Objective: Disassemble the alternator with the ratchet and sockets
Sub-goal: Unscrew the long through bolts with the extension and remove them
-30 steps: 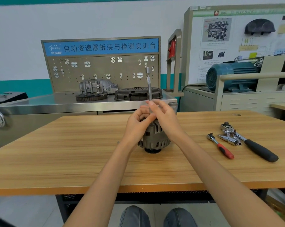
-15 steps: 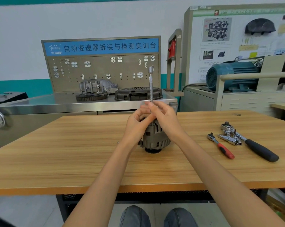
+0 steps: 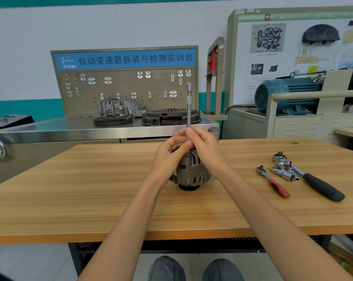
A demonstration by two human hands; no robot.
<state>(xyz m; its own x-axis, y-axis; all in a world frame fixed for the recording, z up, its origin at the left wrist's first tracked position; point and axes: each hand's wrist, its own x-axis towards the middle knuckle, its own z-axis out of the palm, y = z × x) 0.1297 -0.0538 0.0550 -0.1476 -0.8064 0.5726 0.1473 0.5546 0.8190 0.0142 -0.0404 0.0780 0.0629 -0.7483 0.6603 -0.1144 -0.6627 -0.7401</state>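
Across the lower half of the frame stretches a wooden table [image 3: 90, 191]; at its centre the alternator [image 3: 192, 173] stands upright. Both hands, left hand [image 3: 167, 153] and right hand [image 3: 206, 149], grasp a vertical extension bar [image 3: 188, 106] above it. Right of centre lie a black-handled ratchet [image 3: 313, 181] and a red-handled ratchet [image 3: 273, 181].

Matt wood-grain table [image 3: 90, 189], shiny chrome extension bar [image 3: 188, 110], dull grey cast-metal alternator [image 3: 192, 173]

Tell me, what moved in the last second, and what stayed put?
The extension bar rose a little out of the alternator, pinched by the left hand and right hand. The alternator, the red-handled ratchet and the black-handled ratchet stayed where they were.
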